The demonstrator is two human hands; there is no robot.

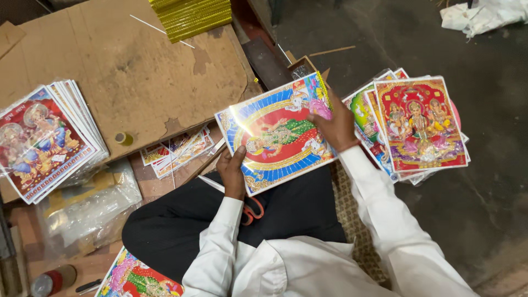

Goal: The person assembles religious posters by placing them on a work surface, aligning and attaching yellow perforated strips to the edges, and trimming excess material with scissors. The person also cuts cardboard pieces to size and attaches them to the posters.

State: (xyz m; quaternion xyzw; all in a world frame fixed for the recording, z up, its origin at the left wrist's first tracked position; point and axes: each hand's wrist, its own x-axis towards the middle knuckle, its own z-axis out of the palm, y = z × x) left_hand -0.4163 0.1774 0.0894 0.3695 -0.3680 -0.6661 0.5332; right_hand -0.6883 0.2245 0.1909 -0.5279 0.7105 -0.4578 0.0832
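Grey concrete floor (484, 181) fills the right side of the view, and a worn sheet of brown cardboard (126, 71) lies flat ahead of the hands. A person in a white long-sleeved shirt and black trousers sits cross-legged, seen from above.

Both hands hold one glossy picture card (278, 135), printed in bright blue, red and yellow with a reclining figure. It is tilted over the lap. The left hand (232, 171) grips the card's near lower edge, thumb on top. The right hand (335, 125) clasps its far right edge, fingers curled over the front.

Just beyond the right hand, a fanned stack of similar cards (418, 126) rests on the floor; its top card is red with seated figures. Well to the left of the left hand, another stack of cards (47, 140) sits on the cardboard's edge, inside clear plastic wrap. Crumpled clear plastic bags (91, 206) lie near that stack; what they contain cannot be told. Between the left hand and the cardboard, a few loose cards (176, 151) lie partly tucked under it.

Orange-handled scissors (252, 212) rest on the lap, just below the left wrist. A small yellow tape roll (124, 138) stands on the cardboard. A bundle of shiny gold strips (190, 16) lies at the far edge. Crumpled white cloth (484, 15) sits far beyond the right hand.
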